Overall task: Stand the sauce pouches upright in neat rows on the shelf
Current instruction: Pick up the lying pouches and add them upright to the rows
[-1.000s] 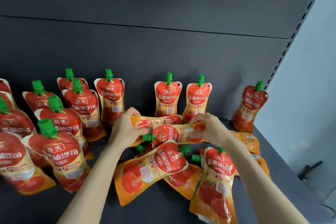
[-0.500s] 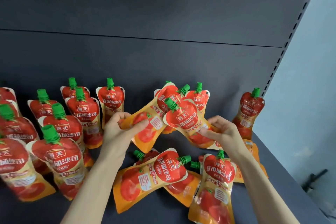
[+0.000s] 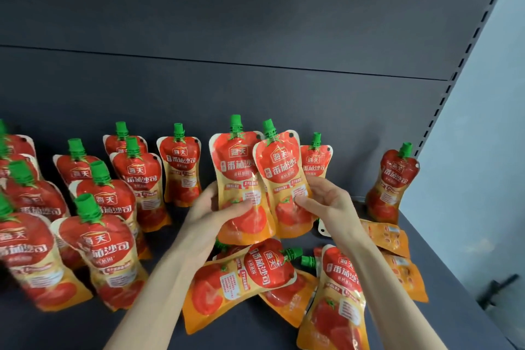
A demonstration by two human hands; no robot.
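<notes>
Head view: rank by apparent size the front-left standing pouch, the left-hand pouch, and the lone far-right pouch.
1. Front-left standing pouch, though nearness to the camera inflates it.
2. Left-hand pouch, lifted toward the camera.
3. Far-right pouch.
All likely identical products.

Both held pouches [image 3: 241,179] now turned upright, spouts up.

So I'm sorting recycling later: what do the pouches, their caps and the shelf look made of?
Pouches: flexible plastic film, probably; glossy, it creases and catches glare. Caps: rigid green plastic, ribbed, apparently. Shelf: seemingly painted metal, matte dark grey, with a slotted upright on the right; I can't confirm it.
</notes>
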